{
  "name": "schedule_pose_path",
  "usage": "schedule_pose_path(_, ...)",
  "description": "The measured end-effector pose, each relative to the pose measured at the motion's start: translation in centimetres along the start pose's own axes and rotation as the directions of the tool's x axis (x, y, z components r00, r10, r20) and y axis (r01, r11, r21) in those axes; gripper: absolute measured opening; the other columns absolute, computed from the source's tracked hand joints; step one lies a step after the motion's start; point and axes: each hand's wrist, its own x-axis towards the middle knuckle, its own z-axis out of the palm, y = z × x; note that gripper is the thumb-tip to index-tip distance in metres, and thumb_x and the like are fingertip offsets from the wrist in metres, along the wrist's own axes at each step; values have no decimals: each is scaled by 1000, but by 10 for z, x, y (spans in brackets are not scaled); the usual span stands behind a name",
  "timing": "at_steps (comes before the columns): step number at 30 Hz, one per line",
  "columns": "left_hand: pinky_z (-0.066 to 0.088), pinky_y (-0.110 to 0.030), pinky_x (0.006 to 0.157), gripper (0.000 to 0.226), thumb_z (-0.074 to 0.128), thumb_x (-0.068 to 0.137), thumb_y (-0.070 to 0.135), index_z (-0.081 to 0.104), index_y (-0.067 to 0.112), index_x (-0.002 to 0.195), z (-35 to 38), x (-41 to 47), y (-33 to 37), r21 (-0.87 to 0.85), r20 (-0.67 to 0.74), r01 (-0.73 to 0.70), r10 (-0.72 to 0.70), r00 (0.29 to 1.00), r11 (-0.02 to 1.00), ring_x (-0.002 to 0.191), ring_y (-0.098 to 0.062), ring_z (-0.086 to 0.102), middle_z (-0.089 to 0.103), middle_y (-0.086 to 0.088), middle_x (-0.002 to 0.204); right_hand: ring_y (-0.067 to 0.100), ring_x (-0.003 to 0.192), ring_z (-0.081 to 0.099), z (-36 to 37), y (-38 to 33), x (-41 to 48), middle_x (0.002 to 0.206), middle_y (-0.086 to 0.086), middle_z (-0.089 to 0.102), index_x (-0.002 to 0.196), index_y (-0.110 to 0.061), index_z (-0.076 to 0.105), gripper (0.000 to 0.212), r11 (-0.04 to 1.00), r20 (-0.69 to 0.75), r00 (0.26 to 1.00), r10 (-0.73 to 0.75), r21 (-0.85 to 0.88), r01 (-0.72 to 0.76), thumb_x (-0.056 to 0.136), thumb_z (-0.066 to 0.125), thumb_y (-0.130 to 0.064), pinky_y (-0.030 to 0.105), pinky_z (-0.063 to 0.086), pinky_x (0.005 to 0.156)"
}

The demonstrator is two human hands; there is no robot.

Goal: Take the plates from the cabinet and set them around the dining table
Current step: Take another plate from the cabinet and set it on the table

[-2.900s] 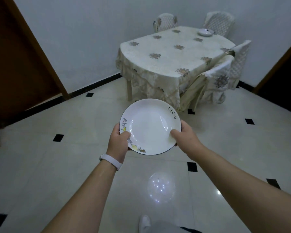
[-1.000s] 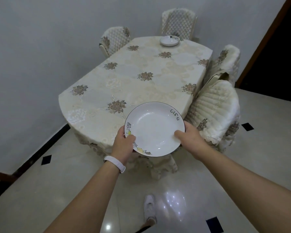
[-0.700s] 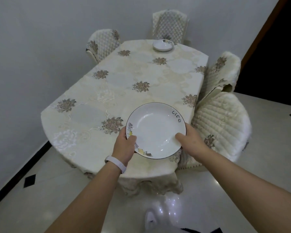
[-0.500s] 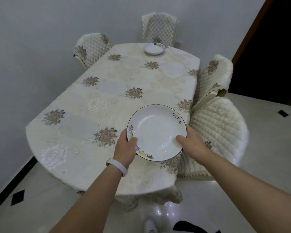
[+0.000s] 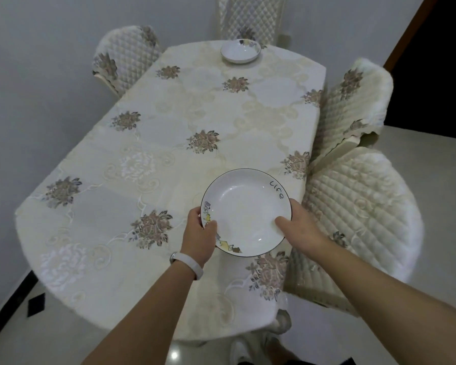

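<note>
I hold a white plate [image 5: 245,209] with a dark rim, the word "Life" and a small cartoon print, above the near right part of the dining table [image 5: 148,143]. My left hand [image 5: 199,234], with a white wristband, grips its left edge. My right hand [image 5: 296,227] grips its right edge, thumb on the rim. A second white plate [image 5: 240,51] rests on the table's far end. The table wears a cream cloth with brown flower motifs.
Quilted cream chairs stand around the table: two on the right [image 5: 358,206] [image 5: 353,106], one at the far end [image 5: 250,17], one at the far left [image 5: 124,56]. A grey wall runs along the left. A dark doorway [image 5: 432,61] lies at the right. My shoe [image 5: 240,351] shows below.
I have walked up to the table's near end with the plate in both hands. The plate is now over the tablecloth rather than over the floor.
</note>
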Motion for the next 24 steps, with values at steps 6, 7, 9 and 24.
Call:
schedule_pose_path(6,44,-24,56,22,51,91,7,48,18,110,21,29,-20,134,-15,29,-27,1000,991,63,-8,60,62,-1,79,15,106,53,-1,22,39,121,-2,57,136,-15,46,47,993,65,997,38,-112,-30,90,55,-13,25,39,87)
schedule_pose_path(7,44,-26,58,22,52,91,8,48,18,110,25,33,-24,141,-19,47,-44,999,989,64,-10,61,63,-1,78,15,104,52,-1,25,45,120,-1,58,135,-14,46,47,991,70,996,48,-126,-39,90,55,-13,25,38,86)
schedule_pose_path(9,43,-27,60,23,53,90,8,48,19,110,32,40,-34,148,-28,74,-71,997,986,66,-11,61,63,1,78,14,101,52,0,33,56,121,1,59,135,-14,47,46,987,77,995,64,-149,-52,90,56,-14,23,37,84)
schedule_pose_path(24,42,-27,63,23,54,91,17,49,25,111,52,63,-65,286,-75,146,-130,989,947,75,-7,60,63,12,84,28,94,56,6,64,87,116,11,63,123,-10,48,36,944,88,992,87,-326,-54,91,56,-25,30,37,72)
